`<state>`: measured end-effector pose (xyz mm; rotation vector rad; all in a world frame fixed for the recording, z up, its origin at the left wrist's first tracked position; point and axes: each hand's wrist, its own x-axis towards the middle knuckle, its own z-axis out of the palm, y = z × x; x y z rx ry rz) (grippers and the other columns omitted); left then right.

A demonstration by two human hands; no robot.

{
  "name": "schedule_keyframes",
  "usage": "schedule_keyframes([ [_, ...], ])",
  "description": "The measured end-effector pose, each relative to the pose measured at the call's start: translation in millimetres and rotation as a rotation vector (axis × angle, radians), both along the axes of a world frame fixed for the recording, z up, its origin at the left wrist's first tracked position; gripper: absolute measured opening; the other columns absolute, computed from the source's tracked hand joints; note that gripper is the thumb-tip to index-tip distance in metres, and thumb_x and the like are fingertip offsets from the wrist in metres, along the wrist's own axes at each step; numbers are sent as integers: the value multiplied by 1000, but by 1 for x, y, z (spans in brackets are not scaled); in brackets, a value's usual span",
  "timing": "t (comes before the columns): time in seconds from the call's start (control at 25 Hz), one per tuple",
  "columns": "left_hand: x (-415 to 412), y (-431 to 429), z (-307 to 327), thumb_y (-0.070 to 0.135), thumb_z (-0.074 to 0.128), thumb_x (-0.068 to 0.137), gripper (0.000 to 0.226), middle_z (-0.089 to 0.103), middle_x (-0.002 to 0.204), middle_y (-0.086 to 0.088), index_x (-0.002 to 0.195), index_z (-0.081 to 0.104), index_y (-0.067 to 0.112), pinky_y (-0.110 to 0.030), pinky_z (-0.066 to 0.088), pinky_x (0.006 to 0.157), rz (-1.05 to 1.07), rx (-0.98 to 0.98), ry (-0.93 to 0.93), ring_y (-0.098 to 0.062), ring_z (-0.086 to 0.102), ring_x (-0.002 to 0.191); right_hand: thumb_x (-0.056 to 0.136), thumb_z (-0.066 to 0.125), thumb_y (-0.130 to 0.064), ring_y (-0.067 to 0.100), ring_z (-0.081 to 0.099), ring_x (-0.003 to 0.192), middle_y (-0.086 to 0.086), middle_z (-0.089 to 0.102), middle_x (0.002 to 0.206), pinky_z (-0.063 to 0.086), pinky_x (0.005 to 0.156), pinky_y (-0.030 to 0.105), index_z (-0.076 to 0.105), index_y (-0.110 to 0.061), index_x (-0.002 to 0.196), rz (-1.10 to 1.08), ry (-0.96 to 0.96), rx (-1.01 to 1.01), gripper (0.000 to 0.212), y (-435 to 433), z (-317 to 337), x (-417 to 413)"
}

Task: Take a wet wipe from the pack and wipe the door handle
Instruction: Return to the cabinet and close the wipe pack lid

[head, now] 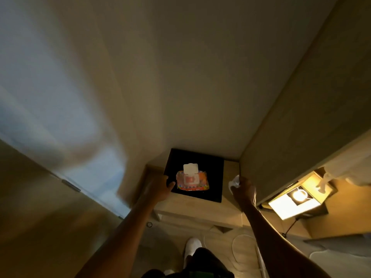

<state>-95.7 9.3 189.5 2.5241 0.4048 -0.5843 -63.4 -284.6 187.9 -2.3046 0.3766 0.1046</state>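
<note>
Gripping a wipe (234,182) in my right hand (244,188); pack (191,180) lid open, left hand (160,187) loose; door handle unwiped.

wipe pack (191,180) print blurred, no legible text anywhere

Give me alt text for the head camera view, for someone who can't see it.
Seen from above, the right hand holds a crumpled white wipe while the left hand rests by an orange wet wipe pack, lid flipped open, on a black tray.
</note>
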Motion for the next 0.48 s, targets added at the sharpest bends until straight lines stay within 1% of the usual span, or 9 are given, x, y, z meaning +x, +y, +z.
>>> schedule_keyframes([
  [0.08,20,-5,-11,43,45,95,49,61,127,-16,128,56,8,-37,47,95,12,-1,23,-30,57,117,83,66,-6,25,65,83,9,68,89,43,58,26,64,-10,94,-3,18,-34,12,-10,-8,17],
  [0.16,34,-14,-13,40,46,96,48,59,130,-16,130,54,7,-36,45,97,18,-1,33,-30,56,119,84,64,-4,25,63,86,13,69,96,44,63,28,64,-7,101,5,62,-62,17,-17,-14,30],
  [0.24,41,-25,-11,34,47,97,47,55,134,-17,133,51,4,-34,41,99,40,-31,41,-30,52,123,86,63,-3,28,62,91,17,68,104,46,68,32,62,-2,111,12,112,-68,25,-21,-18,40],
  [0.36,55,-37,-12,31,46,98,46,54,134,-18,134,50,2,-33,40,97,46,-28,41,-29,51,124,84,65,-4,35,62,103,19,66,114,51,77,37,59,-2,118,47,134,-93,34,-26,-28,61],
  [0.4,58,-40,-11,31,46,98,46,55,134,-19,133,50,2,-33,41,97,39,-33,50,-29,52,123,85,64,-4,35,62,104,19,66,115,51,78,36,59,-2,118,47,148,-81,34,-25,-27,68],
  [0.48,67,-47,-6,31,46,98,46,55,134,-19,135,49,3,-33,41,96,4,-38,48,-29,52,124,85,64,-6,29,62,99,18,66,114,51,77,34,60,-3,116,41,187,-45,31,-25,-32,81],
])
